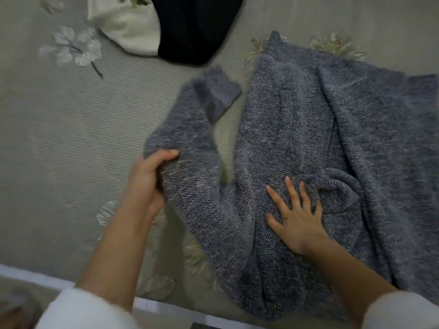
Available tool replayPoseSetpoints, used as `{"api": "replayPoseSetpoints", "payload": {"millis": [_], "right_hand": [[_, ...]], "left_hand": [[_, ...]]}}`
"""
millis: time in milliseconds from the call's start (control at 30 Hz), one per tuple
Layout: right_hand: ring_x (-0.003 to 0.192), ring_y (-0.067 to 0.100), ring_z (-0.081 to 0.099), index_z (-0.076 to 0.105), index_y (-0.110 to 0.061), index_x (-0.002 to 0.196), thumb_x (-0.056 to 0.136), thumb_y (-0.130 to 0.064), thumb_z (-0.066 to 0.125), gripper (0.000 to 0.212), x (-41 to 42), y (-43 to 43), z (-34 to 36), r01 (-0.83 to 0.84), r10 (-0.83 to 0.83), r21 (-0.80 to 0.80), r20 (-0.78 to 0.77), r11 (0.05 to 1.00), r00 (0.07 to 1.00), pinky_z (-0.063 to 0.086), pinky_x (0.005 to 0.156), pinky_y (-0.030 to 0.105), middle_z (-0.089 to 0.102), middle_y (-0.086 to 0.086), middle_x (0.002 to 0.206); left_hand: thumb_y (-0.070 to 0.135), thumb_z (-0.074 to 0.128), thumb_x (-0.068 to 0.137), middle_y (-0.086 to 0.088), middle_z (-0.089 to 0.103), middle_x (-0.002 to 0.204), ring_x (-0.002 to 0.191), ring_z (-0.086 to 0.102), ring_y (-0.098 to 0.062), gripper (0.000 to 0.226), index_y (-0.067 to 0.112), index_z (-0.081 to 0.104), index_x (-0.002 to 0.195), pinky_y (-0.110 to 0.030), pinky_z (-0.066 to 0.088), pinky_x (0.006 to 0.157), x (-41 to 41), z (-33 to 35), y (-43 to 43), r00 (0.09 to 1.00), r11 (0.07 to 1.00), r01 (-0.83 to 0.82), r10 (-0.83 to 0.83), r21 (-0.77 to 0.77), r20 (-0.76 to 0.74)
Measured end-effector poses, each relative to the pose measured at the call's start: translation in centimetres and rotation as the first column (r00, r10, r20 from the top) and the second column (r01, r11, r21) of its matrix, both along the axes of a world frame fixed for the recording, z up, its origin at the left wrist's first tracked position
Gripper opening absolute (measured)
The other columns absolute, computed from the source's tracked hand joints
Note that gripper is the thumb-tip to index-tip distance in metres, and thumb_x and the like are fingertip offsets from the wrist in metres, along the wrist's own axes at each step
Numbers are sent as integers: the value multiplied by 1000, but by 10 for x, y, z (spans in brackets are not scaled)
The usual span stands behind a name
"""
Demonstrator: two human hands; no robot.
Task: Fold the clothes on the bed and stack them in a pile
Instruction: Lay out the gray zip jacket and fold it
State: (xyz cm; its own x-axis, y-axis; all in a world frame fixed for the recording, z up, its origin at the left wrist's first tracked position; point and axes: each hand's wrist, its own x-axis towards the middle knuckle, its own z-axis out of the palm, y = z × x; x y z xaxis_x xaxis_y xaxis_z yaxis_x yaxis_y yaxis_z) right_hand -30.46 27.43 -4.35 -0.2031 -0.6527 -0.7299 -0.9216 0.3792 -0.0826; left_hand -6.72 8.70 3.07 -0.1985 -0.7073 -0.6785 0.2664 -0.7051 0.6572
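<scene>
A grey-blue knitted sweater lies spread over the right half of the bed. Its left sleeve is lifted and bent, with the cuff pointing up toward the far side. My left hand grips that sleeve near its middle, thumb on top. My right hand lies flat with fingers spread and presses on the sweater's body near the shoulder. Both forearms come out of white fluffy sleeves at the bottom of the view.
The bed cover is pale grey-green with embroidered flowers. A white garment and a black garment lie at the far edge. The bed's near edge runs along the bottom left.
</scene>
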Motion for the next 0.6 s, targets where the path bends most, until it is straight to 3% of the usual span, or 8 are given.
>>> {"api": "replayPoseSetpoints", "payload": {"millis": [67, 167, 233, 333, 400, 500, 533, 600], "right_hand": [[120, 19, -56, -39, -60, 126, 87, -71, 13, 66, 0, 0, 0, -1, 1, 1, 0, 1000, 1000, -18, 108, 58, -56, -14, 135], [123, 20, -52, -39, -60, 125, 86, -72, 12, 65, 1, -1, 0, 4, -4, -3, -1, 1000, 1000, -17, 109, 59, -57, -13, 135], [125, 19, -50, -40, -60, 125, 86, -72, 11, 65, 2, -1, 1, 3, -3, 0, -10, 1000, 1000, -16, 109, 59, -58, -13, 133], [126, 19, -49, -40, -60, 125, 85, -73, 10, 65, 2, -2, 1, 0, 0, -16, -10, 1000, 1000, -15, 109, 59, -59, -13, 130], [126, 19, -49, -39, -60, 125, 85, -73, 10, 65, 2, -2, 0, 2, -2, -20, 2, 1000, 1000, -14, 109, 60, -60, -14, 129], [126, 19, -48, -38, -61, 126, 86, -73, 12, 65, 1, -1, 2, 21, -20, -27, 30, 999, 999, -12, 110, 61, -60, -15, 130], [128, 19, -47, -36, -62, 127, 86, -74, 13, 65, 1, 0, 3, 22, -21, -26, 37, 999, 999, -11, 110, 62, -59, -15, 130], [137, 20, -38, -24, -63, 134, 87, -75, 21, 66, 0, -4, 9, 41, -40, -13, 82, 999, 996, -7, 111, 62, -51, -15, 140]], "left_hand": [[4, 61, 65, -9, 70, 93, 82, 68, -21, 45, 5, 62, 109, -32, 58, 76, 35, 3, 8, 978, 978, -202, 205, -58, 50], [7, 53, 79, -3, 69, 91, 85, 65, -19, 18, 13, 69, 85, -32, 55, 84, 72, -1, 23, 933, 930, -360, 360, 77, 18], [17, 64, 65, 0, 65, 86, 87, 62, -19, 4, 20, 63, 63, -36, 49, 89, 80, -6, 31, 893, 874, -417, 445, 248, -65], [17, 71, 43, 5, 50, 66, 68, 54, -12, 25, 21, 48, 51, -30, 45, 85, 77, -2, 24, 835, 827, -504, 540, 248, -104], [12, 64, 56, 5, 48, 55, 56, 54, -10, 21, 21, 48, 45, -25, 48, 77, 68, 6, 13, 852, 852, -510, 520, 120, -65], [3, 56, 76, 3, 49, 64, 67, 52, -12, 24, 18, 49, 59, -27, 44, 73, 49, 20, 3, 840, 839, -496, 529, -226, 121], [3, 61, 75, 5, 47, 64, 68, 49, -10, 26, 21, 48, 60, -27, 42, 71, 40, 28, 5, 815, 811, -401, 528, -427, 239], [3, 67, 70, 10, 48, 67, 67, 47, -5, 31, 27, 48, 66, -26, 42, 71, 9, 44, 13, 766, 681, -36, 489, -731, 417]]}}
